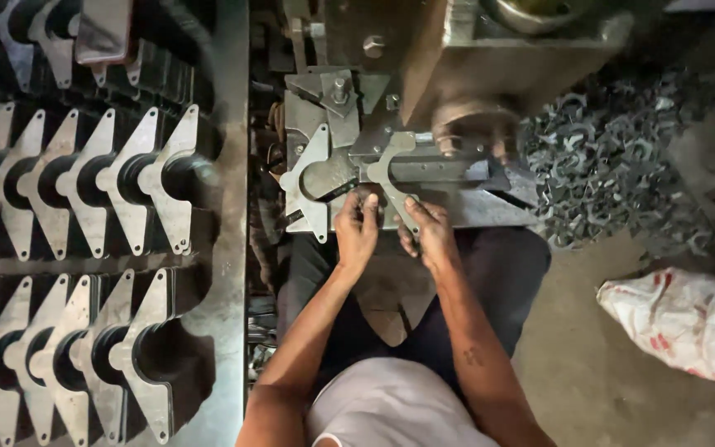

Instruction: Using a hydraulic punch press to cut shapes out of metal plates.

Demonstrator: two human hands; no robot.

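Both hands on one flat metal bracket [391,170] lying on the press bed [465,211]: left hand [357,232] pinches its near edge, right hand [428,232] fingers closed on its lower arm. Second bracket [312,178] just left, touching. Stacked brackets [84,178] on table, scrap pile [614,157] right

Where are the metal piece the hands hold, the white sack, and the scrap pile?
metal piece [388,165], head view, upper arm.
white sack [688,319], head view, middle.
scrap pile [606,157], head view, centre.

A white sack [688,323] with red markings lies on the floor at right.
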